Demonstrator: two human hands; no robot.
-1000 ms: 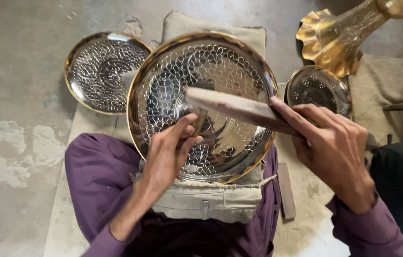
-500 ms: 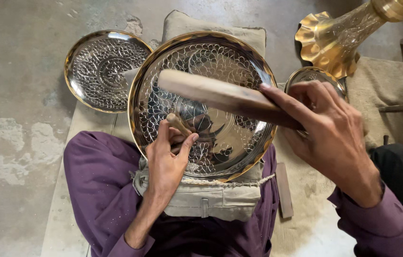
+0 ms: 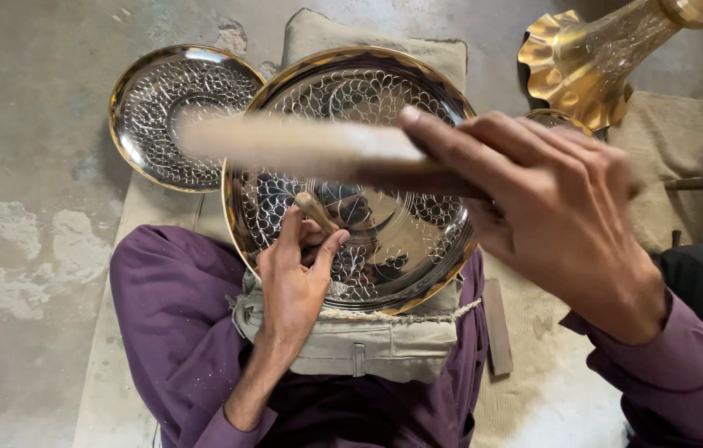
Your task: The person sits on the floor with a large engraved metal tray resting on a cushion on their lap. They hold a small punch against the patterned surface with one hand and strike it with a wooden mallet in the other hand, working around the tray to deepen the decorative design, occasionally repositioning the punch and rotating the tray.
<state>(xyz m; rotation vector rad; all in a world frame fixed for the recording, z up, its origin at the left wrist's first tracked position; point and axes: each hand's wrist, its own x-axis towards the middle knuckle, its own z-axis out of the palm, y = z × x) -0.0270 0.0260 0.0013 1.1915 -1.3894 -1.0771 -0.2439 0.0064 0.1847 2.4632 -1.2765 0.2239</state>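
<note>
While the large brass tray (image 3: 351,174) rests tilted on a padded cloth bundle (image 3: 351,348) in the person's lap, most of its face already carries a dense leaf/scale pattern: outer ring looks fully covered, inner zone too on the upper and left parts. One smooth, mirror-like patch remains at centre-right to lower centre, so my read is well past halfway, with that patch the work left. Left hand (image 3: 297,282) has its grip closed around a small punch or chisel (image 3: 314,211), thumb and fingers pinching it, tip set against the tray just left of the bare patch. Right hand (image 3: 555,220) has its grip wrapped tight around a wooden mallet (image 3: 302,145), raised above the tray and motion-blurred; head end points left. Mallet and right hand block much of the tray's middle band from view, so pattern coverage there can't be confirmed. Outward: a second, smaller patterned tray (image 3: 177,116) lies flat on the concrete floor (image 3: 28,166) upper left, just beside the big one. A third dish (image 3: 563,120) peeks out behind the right hand, mostly hidden. Fluted brass vase (image 3: 600,58) lies on its side upper right, well apart from the hands. A flat bar or file (image 3: 497,328) sits on the mat (image 3: 551,390) beside the right leg. Nothing obstructs the strike path.
</note>
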